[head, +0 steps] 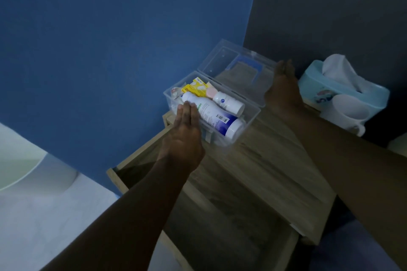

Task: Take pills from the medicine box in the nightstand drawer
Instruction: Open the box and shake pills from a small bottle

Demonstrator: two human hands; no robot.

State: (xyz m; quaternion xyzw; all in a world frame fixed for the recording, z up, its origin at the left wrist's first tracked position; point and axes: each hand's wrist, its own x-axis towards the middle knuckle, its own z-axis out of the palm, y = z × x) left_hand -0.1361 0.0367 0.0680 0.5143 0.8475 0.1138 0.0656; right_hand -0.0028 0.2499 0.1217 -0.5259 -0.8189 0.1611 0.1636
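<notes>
Head view: left hand [185,136], fingers flat, steadies the medicine box [211,112]; right hand [283,88], fingers straight, props its lid [237,66] open for access.

Clear glossy plastic medicine box [251,116], matt wood-grain nightstand [275,178], smooth, perhaps ceramic, white mug [343,114]

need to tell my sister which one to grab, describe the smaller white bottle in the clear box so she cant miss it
On the wooden nightstand sits a clear medicine box with its lid flipped open. Inside lie two white bottles; the smaller bottle is behind, nearer the lid. It is shorter than the long bottle, with a round blue mark.
</notes>
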